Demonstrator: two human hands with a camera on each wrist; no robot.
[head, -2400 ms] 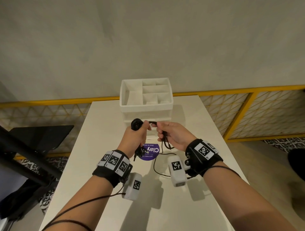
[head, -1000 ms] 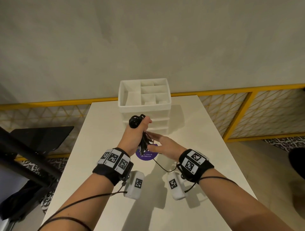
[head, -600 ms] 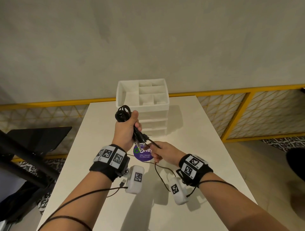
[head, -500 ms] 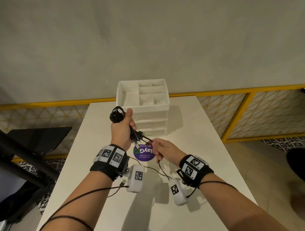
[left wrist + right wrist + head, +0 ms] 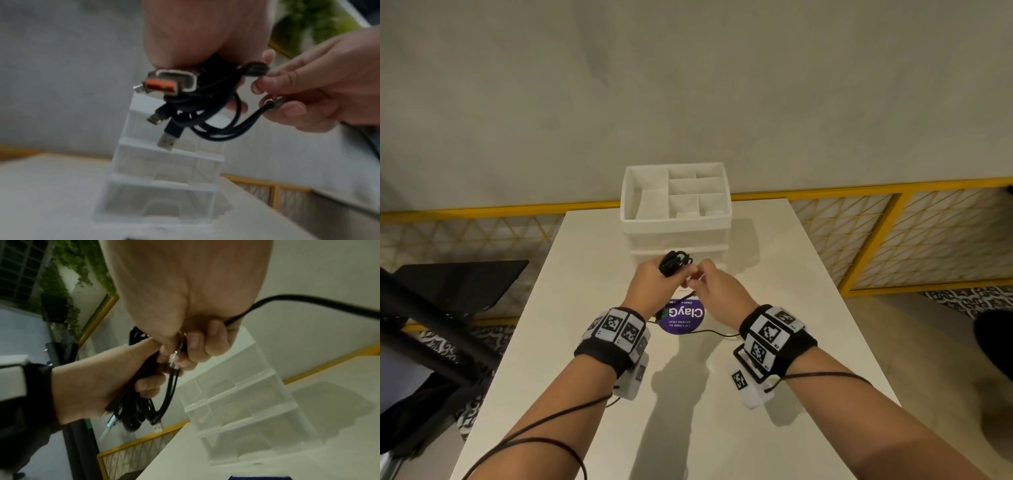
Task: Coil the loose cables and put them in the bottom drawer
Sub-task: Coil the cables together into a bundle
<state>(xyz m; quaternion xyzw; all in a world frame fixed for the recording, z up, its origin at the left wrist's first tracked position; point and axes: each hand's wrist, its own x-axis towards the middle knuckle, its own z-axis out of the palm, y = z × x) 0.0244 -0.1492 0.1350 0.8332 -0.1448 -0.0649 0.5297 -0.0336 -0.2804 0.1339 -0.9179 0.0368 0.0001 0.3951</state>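
Observation:
My left hand (image 5: 654,281) grips a coiled bundle of black cables (image 5: 675,261) above the table, just in front of the white drawer unit (image 5: 676,222). Several plugs hang below the fist, one a USB plug with an orange tongue (image 5: 162,84). My right hand (image 5: 714,286) is close against the left and pinches a thin cable end with a metal tip (image 5: 174,360) beside the bundle. The bundle (image 5: 131,404) hangs under the left hand (image 5: 98,379) in the right wrist view. All drawers of the unit (image 5: 164,178) look closed.
A round purple sticker (image 5: 681,317) lies on the white table (image 5: 774,274) under my hands, with a thin black cable (image 5: 717,331) trailing over it. Yellow mesh railing (image 5: 893,240) runs behind and right of the table. A dark stand (image 5: 431,325) is to the left.
The left hand came down and right with the bundle, back in front of the drawers. The right hand rose from the table with the cable end and closed in on the bundle.

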